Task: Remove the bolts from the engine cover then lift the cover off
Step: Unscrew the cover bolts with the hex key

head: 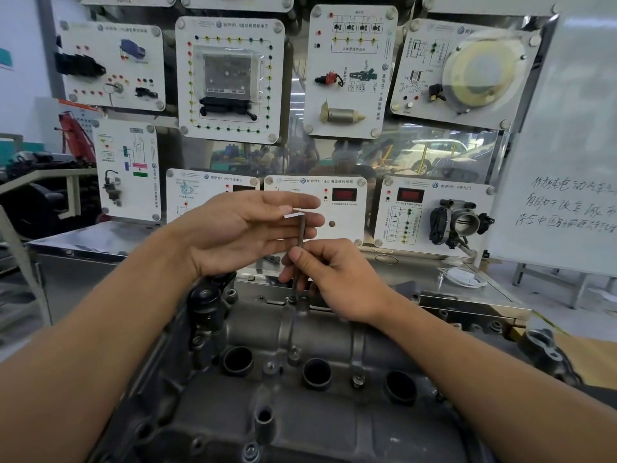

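One bolt (292,299) underway, at cover's (300,412) far edge.
Right hand (337,282) pinches key (298,248); left hand (247,228), fingers straight, beside its top — next likely needs steady turns.

Right hand (340,282) pinching upright tool (301,233) on bolt (292,299), left hand (243,232) outstretched, engine cover (260,332) below

The engine cover (334,342) runs off the bottom edge. The right hand (337,279) covers part of the tool (302,232) shaft; the bolt (292,299) under its tip is too small to make out. The whiteboard (567,145) is cut by the right edge
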Demonstrator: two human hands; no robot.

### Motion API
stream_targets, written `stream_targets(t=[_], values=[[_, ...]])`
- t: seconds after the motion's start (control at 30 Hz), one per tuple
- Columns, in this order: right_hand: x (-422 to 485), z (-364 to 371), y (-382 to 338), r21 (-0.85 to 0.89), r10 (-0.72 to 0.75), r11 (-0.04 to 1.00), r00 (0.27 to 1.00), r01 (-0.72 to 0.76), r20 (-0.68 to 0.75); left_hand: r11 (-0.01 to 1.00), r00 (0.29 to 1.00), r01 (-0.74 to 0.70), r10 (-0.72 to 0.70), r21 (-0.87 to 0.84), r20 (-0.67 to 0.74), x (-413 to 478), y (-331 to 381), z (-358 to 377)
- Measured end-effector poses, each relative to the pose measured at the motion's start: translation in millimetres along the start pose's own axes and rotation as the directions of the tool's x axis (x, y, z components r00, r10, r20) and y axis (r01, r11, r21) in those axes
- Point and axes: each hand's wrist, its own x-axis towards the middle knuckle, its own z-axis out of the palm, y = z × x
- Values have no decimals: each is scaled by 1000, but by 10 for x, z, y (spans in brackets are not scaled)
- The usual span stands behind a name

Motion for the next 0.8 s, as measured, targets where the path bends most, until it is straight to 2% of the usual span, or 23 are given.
stream_targets(t=[0.17,0.3,0.37,0.47,0.53,0.63,0.7,0.77,0.8], values=[[8,-1,-2,-4,-11,1000,1000,11,-10,988,998,-69,67,135,17,35,-75,4],[1,16,-2,0,-2,1000,1000,2,-1,996,998,-58,57,62,18,1,-54,-70],[-3,13,-3,-5,1,1000,1000,-1,3,993,997,-72,71,89,12,-3,-42,-43],[-17,7,-23,-27,-8,1000,1000,9,17,941,982,-119,159,318,-105,33,-14,81],[-28,21,-48,-52,-19,998,1000,20,18,849,935,-118,269,515,-230,83,-3,164],[-33,39,-69,-77,-41,996,999,42,14,754,853,-80,389,651,-346,168,11,292],[-32,37,-66,-70,-40,997,999,41,9,786,845,0,331,618,-421,202,3,334],[-24,28,-51,-53,-27,998,1000,27,5,911,864,62,156,409,-479,178,29,326],[-16,27,-42,-50,-24,998,1000,24,3,961,883,72,64,269,-465,151,45,297]])
